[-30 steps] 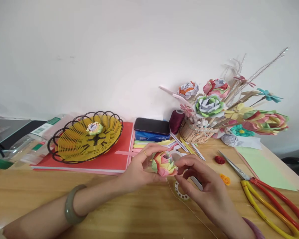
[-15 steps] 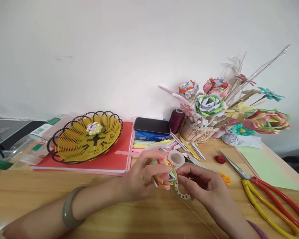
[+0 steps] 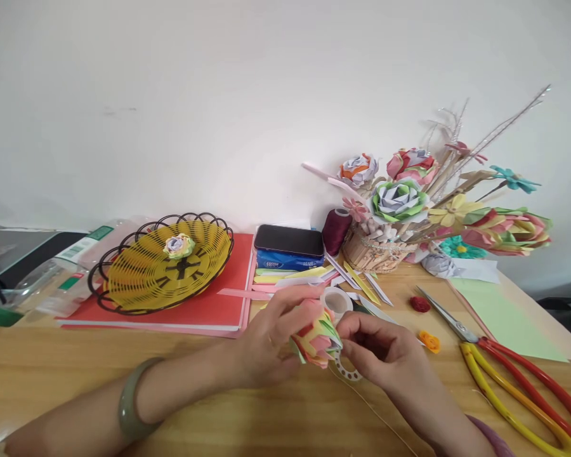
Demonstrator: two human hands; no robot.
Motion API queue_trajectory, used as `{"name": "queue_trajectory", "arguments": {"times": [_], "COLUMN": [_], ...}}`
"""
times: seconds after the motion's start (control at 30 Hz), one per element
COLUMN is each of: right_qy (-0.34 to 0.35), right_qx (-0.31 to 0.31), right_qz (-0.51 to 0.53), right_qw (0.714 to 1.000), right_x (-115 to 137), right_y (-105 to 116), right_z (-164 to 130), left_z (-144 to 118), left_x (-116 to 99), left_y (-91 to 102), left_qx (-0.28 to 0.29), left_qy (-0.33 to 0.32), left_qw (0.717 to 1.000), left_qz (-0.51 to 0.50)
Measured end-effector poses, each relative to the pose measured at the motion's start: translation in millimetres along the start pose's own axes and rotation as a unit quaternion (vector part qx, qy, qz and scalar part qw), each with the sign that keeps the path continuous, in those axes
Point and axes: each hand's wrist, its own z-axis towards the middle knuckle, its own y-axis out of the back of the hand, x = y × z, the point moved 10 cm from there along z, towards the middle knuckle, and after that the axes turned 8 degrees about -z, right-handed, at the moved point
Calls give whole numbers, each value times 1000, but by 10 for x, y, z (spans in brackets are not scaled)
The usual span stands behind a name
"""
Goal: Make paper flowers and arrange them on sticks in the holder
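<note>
A paper flower (image 3: 316, 339) in pink, yellow and green sits in my left hand (image 3: 271, 343), its fingers curled over the top and side of the bloom. Thumb and forefinger of my right hand (image 3: 385, 355) pinch at the flower's right edge; the petal tips there are partly covered. A thin thread (image 3: 374, 409) runs from below the flower toward the table's front edge. Just behind the hands stands a roll of white tape (image 3: 339, 301). Under my right fingers lies a white ring with holes (image 3: 348, 369), partly hidden.
A yellow basket (image 3: 137, 285) holding a small paper flower rests on red paper (image 3: 228, 311) at left. Behind are paper strips (image 3: 356, 276), a phone (image 3: 289, 240) and a thread spool (image 3: 335, 230). Scissors (image 3: 476, 339) lie right, near a flower pot (image 3: 375, 254).
The flower has turned in my left hand and shifted slightly right, showing more of its yellow and pink petals. My left fingers have moved on it; my right hand still pinches its edge.
</note>
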Motion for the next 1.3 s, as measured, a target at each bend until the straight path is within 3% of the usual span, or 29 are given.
{"name": "queue_trajectory", "arguments": {"times": [0.1,0.2,0.27,0.33,0.5,0.67,0.83,1.0,1.13,1.3], "right_qy": [20,68,89,104,142,158,164,253,286,300], "right_qx": [-62,-121,-130,-122,-116,-126,-126,-187,-179,-177], "right_qz": [-29,-71,-101,-130,-190,-182,-156,-190,-241,-279], "right_qw": [997,988,982,978,964,962,966,930,910,895], "right_x": [6,67,97,127,234,259,236,429,501,509], "right_y": [167,295,302,269,217,239,261,303,209,146], "right_z": [9,1,-8,-19,-70,-73,-64,-217,-251,-251], "left_z": [-94,-258,-296,-261,-205,-314,-352,-387,-369,-361], "left_x": [376,684,751,736,705,744,761,777,754,700], "left_y": [14,-56,-153,-220,-239,-319,-320,-333,-366,-421], "left_qx": [-17,-61,-68,-56,-44,-24,-47,-75,-66,-8], "left_qy": [189,344,390,398,407,452,469,490,469,457], "left_qw": [974,885,824,798,803,775,753,725,727,746], "left_qz": [-122,-307,-406,-450,-434,-441,-459,-478,-497,-484]}}
